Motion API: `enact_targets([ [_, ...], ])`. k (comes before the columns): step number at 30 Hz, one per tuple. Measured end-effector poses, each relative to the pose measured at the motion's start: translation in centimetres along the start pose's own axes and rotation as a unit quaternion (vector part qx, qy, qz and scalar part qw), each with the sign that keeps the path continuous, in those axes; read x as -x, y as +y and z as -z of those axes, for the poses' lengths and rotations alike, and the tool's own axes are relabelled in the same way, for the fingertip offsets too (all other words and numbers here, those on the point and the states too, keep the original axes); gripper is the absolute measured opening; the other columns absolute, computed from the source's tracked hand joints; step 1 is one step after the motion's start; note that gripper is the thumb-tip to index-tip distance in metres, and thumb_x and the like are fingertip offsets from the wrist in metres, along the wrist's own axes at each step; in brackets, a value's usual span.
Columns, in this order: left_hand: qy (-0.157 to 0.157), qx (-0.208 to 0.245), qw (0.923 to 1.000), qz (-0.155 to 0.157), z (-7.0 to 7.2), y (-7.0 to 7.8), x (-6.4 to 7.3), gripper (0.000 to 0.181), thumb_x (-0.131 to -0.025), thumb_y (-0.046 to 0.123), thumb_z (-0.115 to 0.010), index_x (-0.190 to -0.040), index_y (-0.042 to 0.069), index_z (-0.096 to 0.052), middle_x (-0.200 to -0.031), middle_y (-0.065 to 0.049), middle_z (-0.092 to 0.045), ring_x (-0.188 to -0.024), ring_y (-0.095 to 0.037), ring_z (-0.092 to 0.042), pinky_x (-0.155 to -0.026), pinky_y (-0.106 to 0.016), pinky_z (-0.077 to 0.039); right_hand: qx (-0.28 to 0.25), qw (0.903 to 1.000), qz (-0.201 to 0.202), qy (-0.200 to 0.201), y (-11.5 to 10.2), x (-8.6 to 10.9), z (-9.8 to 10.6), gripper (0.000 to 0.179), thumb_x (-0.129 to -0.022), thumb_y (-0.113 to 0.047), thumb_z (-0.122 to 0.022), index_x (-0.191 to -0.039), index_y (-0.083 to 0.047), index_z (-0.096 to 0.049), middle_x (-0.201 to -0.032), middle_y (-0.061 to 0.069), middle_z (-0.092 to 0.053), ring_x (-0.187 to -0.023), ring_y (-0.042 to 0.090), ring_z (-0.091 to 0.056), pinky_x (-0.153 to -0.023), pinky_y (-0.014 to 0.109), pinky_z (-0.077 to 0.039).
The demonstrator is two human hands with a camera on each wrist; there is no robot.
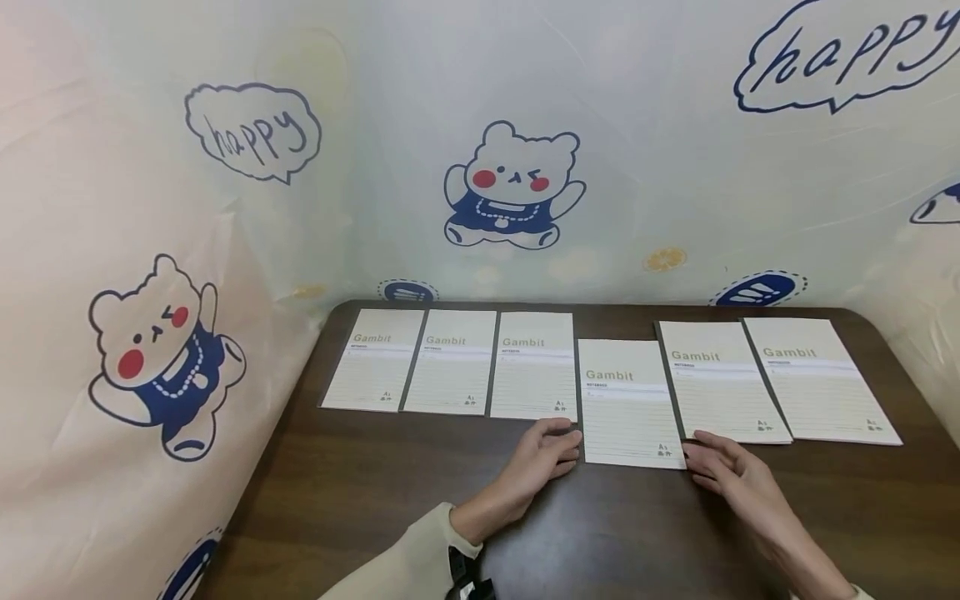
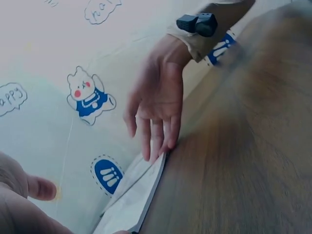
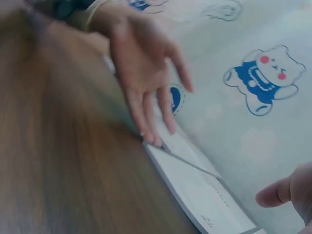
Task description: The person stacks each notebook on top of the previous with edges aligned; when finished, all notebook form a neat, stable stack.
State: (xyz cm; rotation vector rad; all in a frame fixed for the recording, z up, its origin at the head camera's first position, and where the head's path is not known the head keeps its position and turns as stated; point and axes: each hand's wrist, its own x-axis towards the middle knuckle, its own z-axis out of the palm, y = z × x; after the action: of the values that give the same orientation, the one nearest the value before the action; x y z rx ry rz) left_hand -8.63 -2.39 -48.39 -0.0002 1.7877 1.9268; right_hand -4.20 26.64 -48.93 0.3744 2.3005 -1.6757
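Observation:
A cream notebook [image 1: 626,429] with "Gambit" printed on its cover lies flat on the table, set nearer to the front than the notebooks beside it. My left hand [image 1: 534,465] is at its lower left edge, fingertips right at the side. On the opposite side, my right hand [image 1: 738,483] has its fingertips by the lower right corner. Fingers of both hands are extended, not curled around the notebook. The left wrist view shows the right hand [image 2: 161,102] with straight fingers pointing down to the notebook's edge; the right wrist view shows the left hand [image 3: 144,73] likewise.
Three matching notebooks [image 1: 450,379] lie in a row to the left, and two more notebooks [image 1: 720,400] to the right. They rest on a dark wooden table [image 1: 375,483]. Behind and to the left hangs a pale curtain [image 1: 375,183] with cartoon bears.

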Motion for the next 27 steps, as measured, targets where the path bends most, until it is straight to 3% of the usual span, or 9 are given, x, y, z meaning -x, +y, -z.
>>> enact_targets([
  [3,0.004,0.025,0.9995,0.018,0.2,0.2,-0.3,0.055,-0.105,0.026,-0.061,-0.147,-0.007,-0.046,-0.137,-0.027,-0.06,-0.126,-0.04,-0.064,-0.11,-0.048,-0.053,-0.064,0.997,-0.016,-0.04,0.1,-0.4,0.8,0.063,-0.114,-0.027,-0.044,-0.159,0.012,-0.023,-0.14,0.006,-0.066,-0.105,-0.012,-0.065,-0.091,0.02,-0.059],
  [8,-0.019,0.012,0.999,0.039,0.3,0.2,-0.5,0.06,-0.105,0.023,-0.06,-0.151,-0.01,-0.042,-0.145,-0.029,-0.056,-0.132,-0.04,-0.061,-0.111,-0.046,-0.053,-0.097,0.9917,-0.044,-0.072,0.5,-0.8,1.6,0.066,-0.111,-0.024,-0.052,-0.159,0.012,-0.025,-0.123,-0.015,-0.07,-0.105,-0.005,-0.068,-0.091,0.025,-0.06],
  [13,-0.02,0.03,0.9987,0.036,0.2,-0.1,-1.0,0.058,-0.103,0.013,-0.062,-0.151,-0.012,-0.041,-0.141,-0.028,-0.057,-0.132,-0.038,-0.061,-0.112,-0.046,-0.052,-0.121,0.9884,-0.042,-0.082,0.6,-1.6,2.0,0.06,-0.105,-0.015,-0.063,-0.152,0.014,-0.039,-0.114,-0.012,-0.072,-0.102,-0.001,-0.07,-0.091,0.025,-0.061],
  [18,0.002,0.077,0.9968,0.022,-0.1,-0.6,-1.9,0.051,-0.095,-0.005,-0.067,-0.143,-0.012,-0.052,-0.118,-0.019,-0.059,-0.1,-0.022,-0.068,-0.099,-0.039,-0.06,-0.191,0.9741,-0.003,-0.122,0.7,-2.2,2.7,0.037,-0.103,0.002,-0.059,-0.139,0.01,-0.055,-0.109,-0.006,-0.075,-0.1,0.004,-0.073,-0.09,0.025,-0.062],
  [22,0.02,0.089,0.9958,0.0,-0.2,-0.8,-2.4,0.045,-0.09,-0.012,-0.068,-0.134,-0.011,-0.056,-0.114,-0.017,-0.059,-0.086,-0.017,-0.065,-0.09,-0.035,-0.063,-0.215,0.9656,0.0,-0.146,0.6,-2.5,2.8,0.039,-0.104,0.003,-0.056,-0.142,0.011,-0.051,-0.114,-0.006,-0.072,-0.104,0.005,-0.072,-0.094,0.027,-0.061],
  [27,0.027,0.09,0.9956,-0.005,-0.2,-0.9,-2.7,0.043,-0.087,-0.015,-0.068,-0.129,-0.011,-0.058,-0.109,-0.016,-0.061,-0.082,-0.017,-0.065,-0.085,-0.034,-0.064,-0.204,0.968,-0.003,-0.146,0.2,-2.5,2.7,0.041,-0.105,0.001,-0.055,-0.144,0.011,-0.046,-0.112,-0.004,-0.069,-0.103,0.004,-0.071,-0.094,0.027,-0.061],
])
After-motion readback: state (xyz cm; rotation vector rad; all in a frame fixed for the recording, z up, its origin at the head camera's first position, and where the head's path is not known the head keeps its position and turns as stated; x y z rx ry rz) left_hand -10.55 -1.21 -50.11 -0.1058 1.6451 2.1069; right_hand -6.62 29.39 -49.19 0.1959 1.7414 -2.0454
